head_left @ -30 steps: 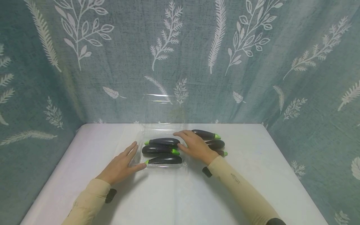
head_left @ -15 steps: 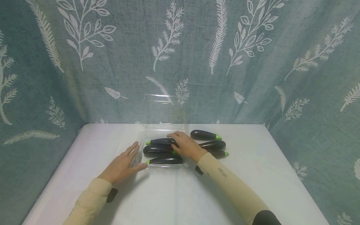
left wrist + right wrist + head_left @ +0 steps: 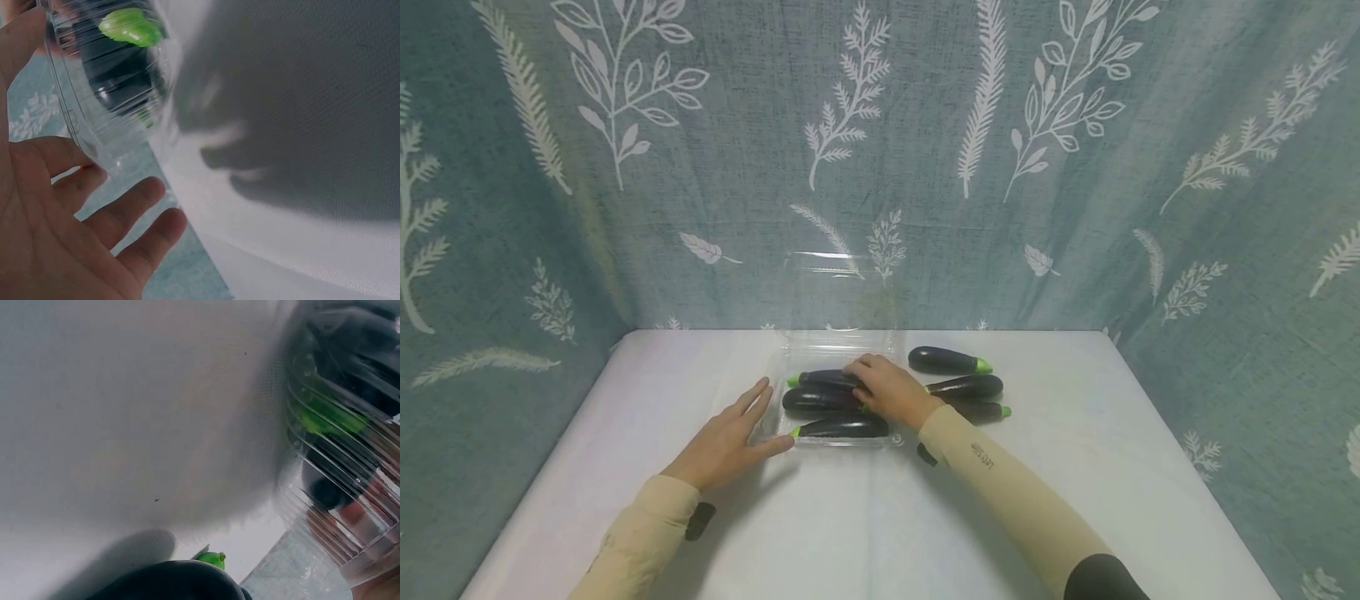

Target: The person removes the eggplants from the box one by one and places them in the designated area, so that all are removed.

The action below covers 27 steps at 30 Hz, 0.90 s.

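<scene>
A clear plastic clamshell box (image 3: 850, 442) holds three dark eggplants, each with a green stem end. My right hand (image 3: 891, 392) reaches in over the box's right side and holds the right end of the far eggplant (image 3: 823, 377), thumb on the near side. It also covers the stem end of the middle eggplant (image 3: 820, 400). The near eggplant (image 3: 842, 427) lies along the front wall. At the box's left side is my left hand (image 3: 718, 442), fingers spread; in the left wrist view, fingers and thumb touch the rim. Through ribbed plastic (image 3: 331, 487), the right wrist view partly shows right fingers.
Outside the box, to its right, three more eggplants lie on the white table: a far one (image 3: 943, 360), a middle one (image 3: 967, 386) and a near one (image 3: 981, 411). The clear lid (image 3: 842, 287) stands raised behind the box, before a patterned curtain (image 3: 925, 250).
My right hand has moved left and further over the box, onto the far eggplant's right end. That eggplant has shifted slightly left. My left hand stays beside the box.
</scene>
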Each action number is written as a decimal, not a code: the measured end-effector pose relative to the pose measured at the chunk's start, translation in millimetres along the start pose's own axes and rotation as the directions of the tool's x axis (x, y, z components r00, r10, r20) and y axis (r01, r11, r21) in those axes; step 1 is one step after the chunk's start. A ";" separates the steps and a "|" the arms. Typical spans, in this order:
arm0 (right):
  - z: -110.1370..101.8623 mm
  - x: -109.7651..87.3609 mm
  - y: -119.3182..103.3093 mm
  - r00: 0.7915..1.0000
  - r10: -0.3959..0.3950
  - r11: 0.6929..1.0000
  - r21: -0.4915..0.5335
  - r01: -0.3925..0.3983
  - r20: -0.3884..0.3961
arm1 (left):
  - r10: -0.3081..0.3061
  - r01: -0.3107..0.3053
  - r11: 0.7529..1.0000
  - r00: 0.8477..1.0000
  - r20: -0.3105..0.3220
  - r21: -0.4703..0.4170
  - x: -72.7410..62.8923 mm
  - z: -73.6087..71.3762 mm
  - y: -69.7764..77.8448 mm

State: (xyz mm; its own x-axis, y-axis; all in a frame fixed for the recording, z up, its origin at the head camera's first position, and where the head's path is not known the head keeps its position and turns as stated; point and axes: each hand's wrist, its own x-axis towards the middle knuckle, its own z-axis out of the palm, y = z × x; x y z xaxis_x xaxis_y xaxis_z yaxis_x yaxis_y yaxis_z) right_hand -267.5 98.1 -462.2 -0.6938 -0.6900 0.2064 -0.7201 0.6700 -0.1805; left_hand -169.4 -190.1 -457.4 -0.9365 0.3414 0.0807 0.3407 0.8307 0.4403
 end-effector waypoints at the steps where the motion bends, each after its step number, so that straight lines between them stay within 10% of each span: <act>1: 0.9 0.1 0.2 1.000 0.006 1.000 0.002 -0.006 0.003 | -0.001 0.001 1.000 1.000 0.000 -0.001 0.0 0.4 -0.1; 27: -3.5 -5.3 3.0 0.997 -0.027 0.999 0.020 0.029 -0.073 | -0.012 0.012 1.000 1.000 0.007 -0.002 -0.2 3.2 -2.4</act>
State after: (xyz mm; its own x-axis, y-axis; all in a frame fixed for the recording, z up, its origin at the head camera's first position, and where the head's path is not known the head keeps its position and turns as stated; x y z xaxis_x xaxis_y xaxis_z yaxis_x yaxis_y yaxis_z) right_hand -265.9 104.7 -460.5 -0.6710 -0.6862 0.2810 -0.7399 0.6441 -0.1939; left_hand -169.8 -190.7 -461.3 -0.9400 0.3342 0.0687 0.3288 0.8338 0.4434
